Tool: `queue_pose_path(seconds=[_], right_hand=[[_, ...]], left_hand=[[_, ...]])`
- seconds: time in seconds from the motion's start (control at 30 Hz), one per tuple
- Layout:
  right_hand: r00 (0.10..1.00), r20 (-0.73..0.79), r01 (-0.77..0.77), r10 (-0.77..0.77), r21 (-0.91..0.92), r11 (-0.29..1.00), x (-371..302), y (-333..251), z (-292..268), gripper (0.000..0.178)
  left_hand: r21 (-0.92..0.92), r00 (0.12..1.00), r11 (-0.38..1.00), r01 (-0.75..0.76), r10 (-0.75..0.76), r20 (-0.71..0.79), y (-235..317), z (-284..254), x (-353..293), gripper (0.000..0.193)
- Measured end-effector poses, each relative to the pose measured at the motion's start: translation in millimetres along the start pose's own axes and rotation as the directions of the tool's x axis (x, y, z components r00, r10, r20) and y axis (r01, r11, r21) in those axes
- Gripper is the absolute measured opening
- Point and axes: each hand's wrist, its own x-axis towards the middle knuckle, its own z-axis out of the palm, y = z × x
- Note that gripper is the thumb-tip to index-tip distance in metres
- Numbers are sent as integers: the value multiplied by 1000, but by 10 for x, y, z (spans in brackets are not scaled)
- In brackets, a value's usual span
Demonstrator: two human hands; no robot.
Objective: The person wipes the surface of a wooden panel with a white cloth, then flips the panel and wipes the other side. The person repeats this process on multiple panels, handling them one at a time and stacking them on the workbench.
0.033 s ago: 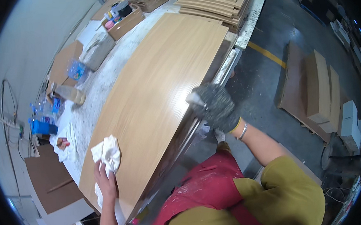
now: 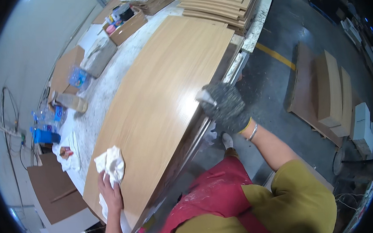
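A long wood-grain board (image 2: 159, 92) lies on the worktable. On its near left end, my bare left hand (image 2: 110, 189) has its fingers closed over a crumpled white cloth (image 2: 111, 161). My right hand (image 2: 225, 107), in a dark grey knitted glove, is at the board's right edge. Its fingers are curled round a small pale flat piece (image 2: 205, 98), whose kind I cannot make out. The glove hides most of that piece.
Similar boards (image 2: 219, 1) are stacked at the table's far end. Plastic bottles (image 2: 71, 101), an open box of small containers (image 2: 128, 26) and a white rag (image 2: 68, 153) line the left side. Cardboard (image 2: 55, 186) stands near left; boxes (image 2: 328, 89) are on the floor at right.
The view has shifted slightly. Both hands stay in nearly the same places, the left on the cloth and the right at the board's edge.
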Motion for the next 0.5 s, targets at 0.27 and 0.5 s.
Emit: queue_pose_path(seconds=[0.27,0.5], right_hand=[[935,-204,-311,289,-87,946,713,2056,-253,34],[913,-198,-360,356,19,933,804,2502,-410,36]], left_hand=[[127,992,991,37,-51,111,270,-160,127,45],[141,946,939,313,-321,38,655,-141,308,41]])
